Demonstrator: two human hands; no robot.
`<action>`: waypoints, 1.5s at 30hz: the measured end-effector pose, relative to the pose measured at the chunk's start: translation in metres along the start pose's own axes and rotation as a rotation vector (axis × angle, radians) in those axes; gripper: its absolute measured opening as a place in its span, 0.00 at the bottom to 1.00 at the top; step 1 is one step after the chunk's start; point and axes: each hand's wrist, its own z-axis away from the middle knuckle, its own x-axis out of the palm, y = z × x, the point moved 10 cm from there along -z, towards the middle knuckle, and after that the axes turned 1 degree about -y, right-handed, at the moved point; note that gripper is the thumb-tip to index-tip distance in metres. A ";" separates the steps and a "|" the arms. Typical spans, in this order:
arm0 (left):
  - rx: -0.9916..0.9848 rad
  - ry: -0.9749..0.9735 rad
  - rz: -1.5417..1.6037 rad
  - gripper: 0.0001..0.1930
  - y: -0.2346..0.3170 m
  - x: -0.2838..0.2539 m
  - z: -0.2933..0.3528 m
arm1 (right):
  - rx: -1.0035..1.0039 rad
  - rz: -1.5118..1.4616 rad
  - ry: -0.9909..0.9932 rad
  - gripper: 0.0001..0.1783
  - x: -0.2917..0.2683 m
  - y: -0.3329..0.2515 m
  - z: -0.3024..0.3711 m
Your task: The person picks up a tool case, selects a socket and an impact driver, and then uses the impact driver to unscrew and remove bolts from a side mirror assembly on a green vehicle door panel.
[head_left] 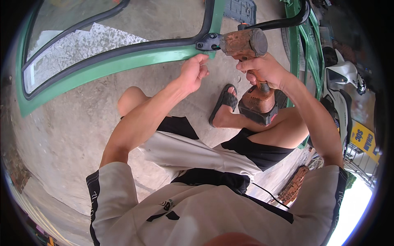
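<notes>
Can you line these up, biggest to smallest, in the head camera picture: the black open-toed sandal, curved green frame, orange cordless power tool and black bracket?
1. Curved green frame
2. Orange cordless power tool
3. Black open-toed sandal
4. Black bracket

The tool may look bigger because it seems nearer.

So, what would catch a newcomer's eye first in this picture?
Probably the scuffed orange power tool, right of upper centre, in the person's right grip, pointed at a dark bracket. Next, the large green frame curving across the upper left, then the white motorbike at the far right.
</notes>
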 end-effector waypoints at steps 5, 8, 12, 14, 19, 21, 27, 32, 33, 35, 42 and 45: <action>0.003 -0.010 -0.005 0.08 0.001 0.005 0.005 | 0.023 0.054 -0.021 0.29 0.001 -0.006 0.001; -0.006 0.035 0.008 0.08 0.000 0.004 0.008 | 0.006 0.070 -0.022 0.29 0.001 -0.002 -0.001; -0.009 -0.001 0.039 0.06 -0.001 0.000 0.003 | -0.010 0.062 -0.021 0.28 -0.002 0.002 -0.005; -0.018 -0.052 0.068 0.05 -0.007 -0.005 -0.003 | 0.033 0.101 -0.010 0.28 0.001 0.005 -0.002; -0.128 -0.287 0.218 0.09 -0.028 0.000 -0.026 | 0.003 0.101 -0.008 0.29 0.008 -0.005 0.005; -0.095 -0.324 0.166 0.09 -0.021 0.007 -0.023 | -0.025 0.071 -0.001 0.29 0.000 -0.005 0.010; -0.071 -0.525 0.140 0.14 -0.009 -0.007 -0.051 | -0.076 0.066 -0.072 0.29 0.001 -0.009 0.003; -0.044 -0.569 0.209 0.17 -0.015 0.008 -0.061 | -0.084 0.111 -0.076 0.22 0.000 -0.010 0.008; -0.027 -0.523 0.229 0.17 -0.014 0.008 -0.060 | -0.099 0.112 -0.071 0.21 -0.001 -0.009 0.010; -0.016 -0.474 0.252 0.16 -0.011 0.008 -0.056 | -0.072 0.118 -0.059 0.23 -0.003 -0.007 0.010; 0.039 -0.355 0.216 0.11 -0.001 0.006 -0.048 | -0.025 0.182 -0.046 0.27 0.004 -0.008 0.010; 0.044 -0.426 0.206 0.11 0.002 0.008 -0.049 | -0.055 0.134 -0.047 0.27 0.003 -0.010 0.012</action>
